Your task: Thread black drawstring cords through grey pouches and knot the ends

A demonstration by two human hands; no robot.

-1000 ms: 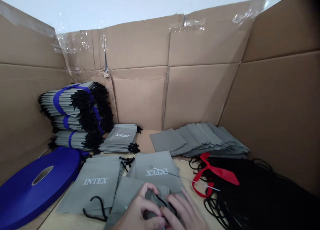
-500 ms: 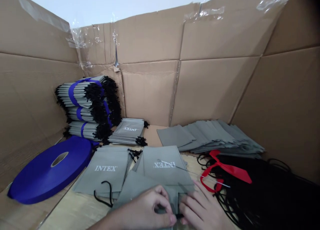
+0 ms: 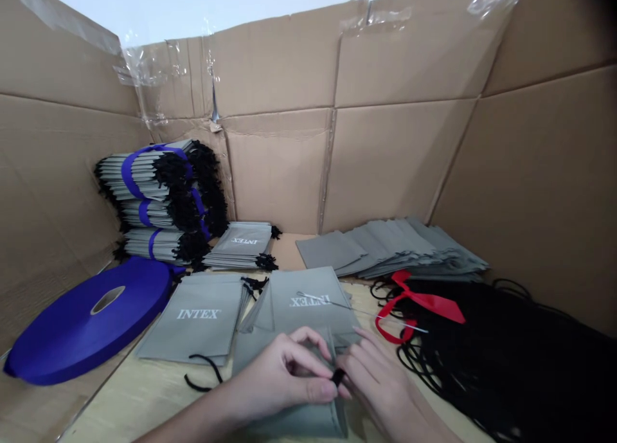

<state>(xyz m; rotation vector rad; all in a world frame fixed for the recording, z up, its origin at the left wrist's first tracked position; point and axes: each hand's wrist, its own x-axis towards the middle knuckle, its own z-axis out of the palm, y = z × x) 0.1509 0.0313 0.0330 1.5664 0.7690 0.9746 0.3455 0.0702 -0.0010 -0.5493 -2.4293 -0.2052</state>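
Observation:
Between my two hands is a short bunched bit of black cord (image 3: 338, 376) at the edge of a grey fabric bag (image 3: 299, 420). My left hand (image 3: 289, 372) pinches the cord between thumb and forefinger. My right hand (image 3: 373, 375) closes on it from the other side, its fingertips partly hidden. The bag lies under both hands, and a loose black cord end (image 3: 205, 373) curls out past its left side. Just beyond are a grey bag stack with mirrored INTEX print (image 3: 311, 289) and a thin metal wire tool (image 3: 361, 311) lying across it.
Left are another INTEX bag pile (image 3: 193, 330), a blue ribbon roll (image 3: 58, 334) and strapped bag bundles (image 3: 154, 205). A smaller bag stack (image 3: 243, 240) stands behind. Right are plain grey bags (image 3: 385, 250), a black cord heap (image 3: 520, 359) and a red ribbon (image 3: 429, 301). Cardboard walls (image 3: 279, 166) enclose the table.
Both hands have risen slightly with the black cord between them, and the bag's edge has lifted and curved. The loose cord end has shifted. The whole view has moved a little.

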